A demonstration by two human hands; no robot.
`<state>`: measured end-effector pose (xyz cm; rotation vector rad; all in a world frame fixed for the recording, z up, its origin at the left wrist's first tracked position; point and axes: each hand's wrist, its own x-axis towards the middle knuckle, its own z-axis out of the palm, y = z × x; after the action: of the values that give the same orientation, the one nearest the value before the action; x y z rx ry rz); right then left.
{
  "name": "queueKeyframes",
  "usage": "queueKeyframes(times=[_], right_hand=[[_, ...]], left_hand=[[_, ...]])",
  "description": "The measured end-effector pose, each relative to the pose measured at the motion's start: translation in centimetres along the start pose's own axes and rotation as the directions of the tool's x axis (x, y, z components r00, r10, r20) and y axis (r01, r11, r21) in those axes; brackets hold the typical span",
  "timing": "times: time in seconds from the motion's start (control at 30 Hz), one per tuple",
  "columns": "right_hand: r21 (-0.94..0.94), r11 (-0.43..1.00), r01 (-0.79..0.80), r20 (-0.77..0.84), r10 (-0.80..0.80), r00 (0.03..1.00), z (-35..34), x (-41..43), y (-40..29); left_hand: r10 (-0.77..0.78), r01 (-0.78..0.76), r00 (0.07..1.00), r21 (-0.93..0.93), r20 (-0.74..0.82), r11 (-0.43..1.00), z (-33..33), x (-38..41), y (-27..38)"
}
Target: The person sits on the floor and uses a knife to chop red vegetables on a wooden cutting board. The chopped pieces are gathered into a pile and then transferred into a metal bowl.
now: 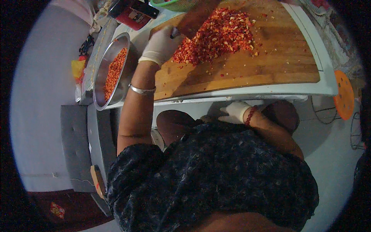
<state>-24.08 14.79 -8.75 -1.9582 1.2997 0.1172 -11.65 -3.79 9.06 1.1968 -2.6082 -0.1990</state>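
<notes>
My left hand (163, 43), in a white glove, grips the dark handle of a cleaver at the board's left side. The broad cleaver blade (198, 18) reaches up and right, against a heap of chopped red chilli (224, 33) mixed with pale bits. The heap lies on a wooden cutting board (284, 63). Below the table edge, over my lap, hovers my gloved right hand (234, 113), fingers apart and holding nothing visible. Left of my left forearm, a steel bowl (98, 72) contains finely chopped red chilli (114, 75).
A green plastic basket (176, 5) stands beyond the board. Near it lie a phone (145, 9) and a red object (134, 21). An orange perforated disc (344, 95) hangs by the table's right corner. A grey padded seat (74, 145) stands at lower left.
</notes>
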Motion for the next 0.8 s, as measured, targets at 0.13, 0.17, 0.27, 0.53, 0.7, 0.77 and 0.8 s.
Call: queueKeyframes(times=[0.13,0.17,0.27,0.53,0.7,0.77,0.8], right_hand=[[-0.004,1.0,-0.006,-0.025,0.006,1.0,0.3,0.4,0.2],[-0.016,1.0,0.001,-0.015,-0.001,1.0,0.3,0.5,0.0],[0.01,0.999,0.03,-0.016,-0.03,0.999,-0.5,-0.4,-0.6],[0.011,1.0,-0.015,0.017,0.015,1.0,0.3,0.6,0.3],[-0.002,1.0,-0.014,0.033,0.014,0.999,-0.2,0.2,-0.4],[0.021,1.0,-0.016,0.06,0.014,0.998,-0.3,0.1,-0.4],[0.033,0.999,-0.01,0.047,0.008,0.999,-0.6,-0.2,-0.4]], left_hand=[[-0.017,0.016,0.999,0.004,0.042,1.0,1.7,-1.3,0.4],[-0.042,0.037,0.996,0.063,0.084,0.997,2.8,-1.9,0.3],[-0.101,0.1,0.988,0.015,0.112,0.995,2.4,-1.6,0.7],[0.053,-0.057,0.998,-0.123,-0.034,0.991,1.5,-1.0,0.6],[-0.031,0.036,0.994,-0.045,0.107,0.998,3.2,-1.4,0.9],[-0.02,0.024,0.994,-0.032,0.106,0.999,2.5,-0.6,0.8],[0.006,-0.004,0.997,-0.029,0.075,1.0,2.0,0.0,0.5]])
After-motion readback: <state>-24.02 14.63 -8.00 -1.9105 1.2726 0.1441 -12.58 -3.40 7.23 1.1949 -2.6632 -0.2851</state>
